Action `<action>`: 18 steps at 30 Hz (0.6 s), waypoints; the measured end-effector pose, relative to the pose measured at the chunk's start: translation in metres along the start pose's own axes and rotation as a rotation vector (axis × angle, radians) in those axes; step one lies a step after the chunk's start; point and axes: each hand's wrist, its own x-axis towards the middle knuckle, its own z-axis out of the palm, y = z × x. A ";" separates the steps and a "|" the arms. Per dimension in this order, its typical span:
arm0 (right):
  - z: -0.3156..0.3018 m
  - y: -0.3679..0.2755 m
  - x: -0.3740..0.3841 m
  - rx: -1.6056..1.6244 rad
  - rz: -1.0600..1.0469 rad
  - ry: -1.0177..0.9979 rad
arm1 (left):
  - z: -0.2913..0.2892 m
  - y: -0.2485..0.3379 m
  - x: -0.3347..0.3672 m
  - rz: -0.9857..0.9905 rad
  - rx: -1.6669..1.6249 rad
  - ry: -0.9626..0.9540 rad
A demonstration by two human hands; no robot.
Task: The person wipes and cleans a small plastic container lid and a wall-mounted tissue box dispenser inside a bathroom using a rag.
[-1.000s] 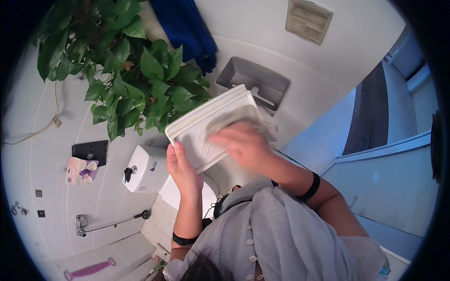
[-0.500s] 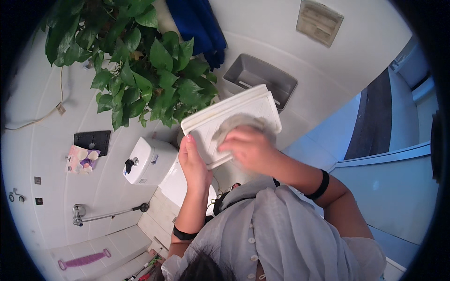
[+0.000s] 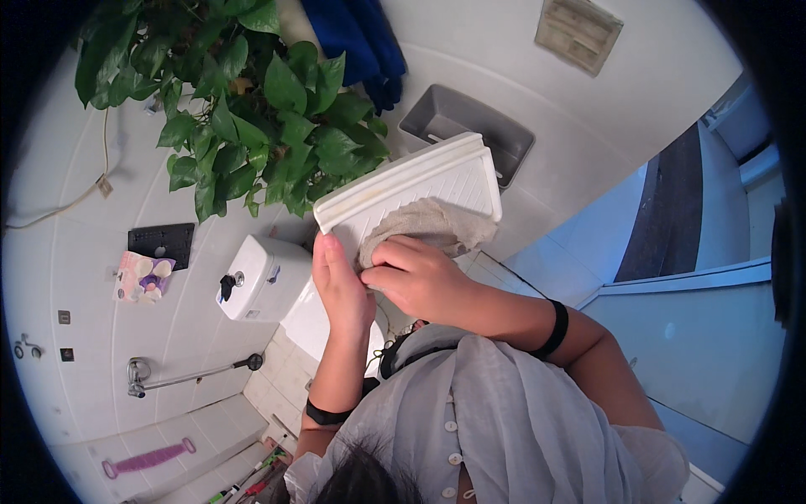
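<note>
A white rectangular plastic tray [image 3: 403, 181], with a raised rim and a ribbed face, is held tilted in front of my body. My left hand [image 3: 342, 286] grips its left end, thumb on the near side and the other fingers mostly hidden behind it. In my right hand [image 3: 411, 277] is a greyish-beige cloth [image 3: 432, 225], bunched under the fingers and spread over the lower part of the ribbed face. The fingers press the cloth near the tray's lower left, close to my left hand.
A leafy green plant [image 3: 243, 126] hangs at the upper left, beside blue cloth [image 3: 361, 42]. Behind the tray a grey bin [image 3: 470, 118] is on the wall. The white toilet [image 3: 264, 277] stands left of my arms; a shower bar [image 3: 197, 378] is further left. A bluish doorway [image 3: 579, 227] opens at right.
My right hand has moved left and slightly down across the tray, and the cloth now lies more spread out. The tray has shifted a little up and left.
</note>
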 end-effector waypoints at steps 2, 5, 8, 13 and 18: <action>-0.004 -0.001 -0.003 -0.047 -0.041 -0.120 | -0.004 -0.005 0.000 -0.040 0.014 -0.004; -0.019 0.001 -0.004 -0.082 -0.105 -0.245 | -0.002 -0.009 -0.002 -0.095 0.021 0.007; -0.036 0.003 -0.003 -0.108 -0.117 -0.310 | -0.002 -0.011 -0.004 -0.135 0.004 0.035; -0.068 0.028 -0.019 -0.191 -0.086 -0.250 | -0.024 -0.007 0.001 -0.023 0.164 0.044; -0.079 0.047 -0.022 -0.292 -0.002 -0.225 | -0.033 0.005 0.009 0.043 0.161 0.097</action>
